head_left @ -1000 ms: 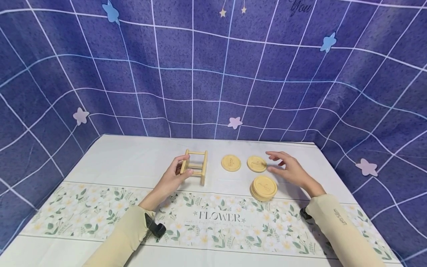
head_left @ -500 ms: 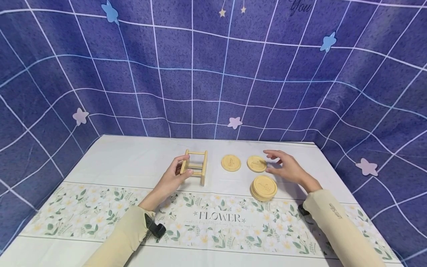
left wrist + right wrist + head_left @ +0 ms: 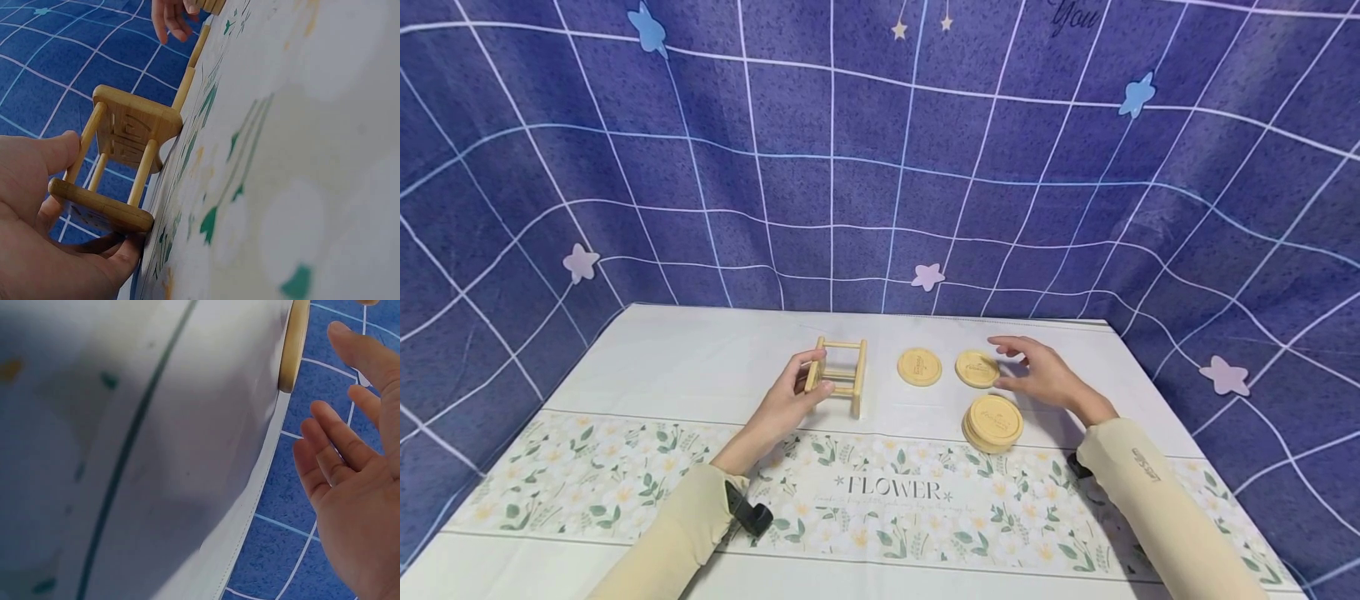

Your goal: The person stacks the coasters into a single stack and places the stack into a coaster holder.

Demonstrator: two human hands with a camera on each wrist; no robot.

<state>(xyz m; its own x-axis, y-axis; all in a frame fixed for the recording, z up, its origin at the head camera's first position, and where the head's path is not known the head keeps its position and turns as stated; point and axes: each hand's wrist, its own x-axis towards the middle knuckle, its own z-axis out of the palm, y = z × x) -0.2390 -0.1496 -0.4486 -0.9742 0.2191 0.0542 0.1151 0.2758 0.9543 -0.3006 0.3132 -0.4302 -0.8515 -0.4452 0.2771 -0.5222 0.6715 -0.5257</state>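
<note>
A small wooden coaster holder (image 3: 859,385), two end panels joined by thin rods, stands on the table. My left hand (image 3: 784,398) grips its left panel; in the left wrist view the thumb lies by a rod and fingers go under the panel (image 3: 103,209). To the right lie two round wooden coasters, a left one (image 3: 919,367) and a right one (image 3: 977,369), with a stack of coasters (image 3: 994,422) nearer me. Beside the right coaster's edge hovers my right hand (image 3: 1043,379), fingers loosely bent and holding nothing. A coaster's edge (image 3: 294,350) shows near that hand in the right wrist view.
A white cloth (image 3: 700,350) with a floral band reading FLOWER (image 3: 891,487) covers the table. Behind and at both sides hangs a blue gridded curtain (image 3: 865,192) with star shapes. Black wrist camera (image 3: 749,510) sits on the left sleeve.
My right hand has drifted slightly left, closer to the right coaster. The left hand and the coaster holder have stayed in place.
</note>
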